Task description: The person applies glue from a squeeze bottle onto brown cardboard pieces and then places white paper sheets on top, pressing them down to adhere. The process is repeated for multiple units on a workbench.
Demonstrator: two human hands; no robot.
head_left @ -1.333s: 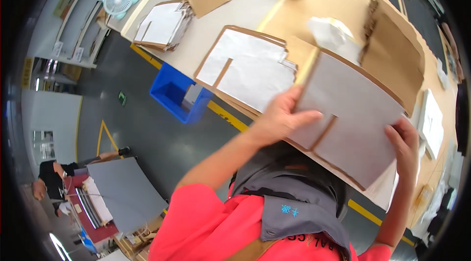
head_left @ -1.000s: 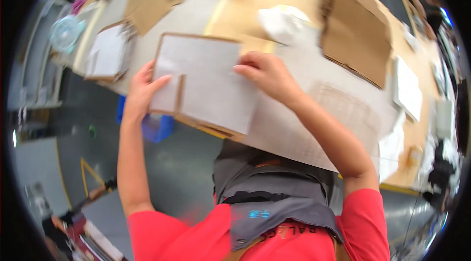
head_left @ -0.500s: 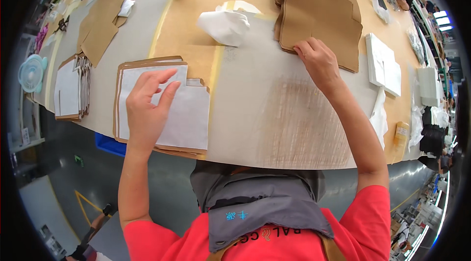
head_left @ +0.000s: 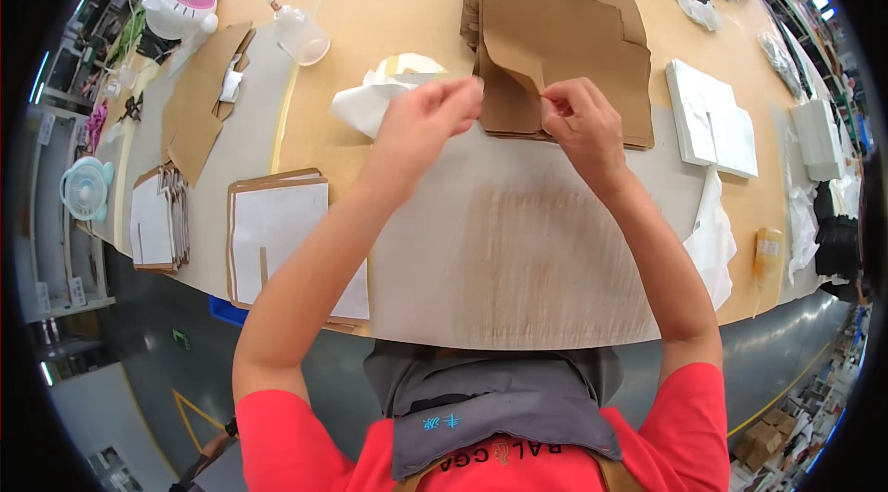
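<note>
Brown sheet (head_left: 578, 53) curls, pinched by right hand (head_left: 586, 129); left hand (head_left: 425, 122) bunched, grip unclear.

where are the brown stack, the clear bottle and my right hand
Brown stack (head_left: 583, 43): head view, on its upper face
Clear bottle (head_left: 302, 36): head view, on its body
Right hand (head_left: 588, 127): head view, on the back of the hand

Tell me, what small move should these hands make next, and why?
Perhaps the right hand should lift the top brown sheet a little higher: it appears to pinch the sheet's curled-up edge, while the sheet's right part lies flat.
</note>
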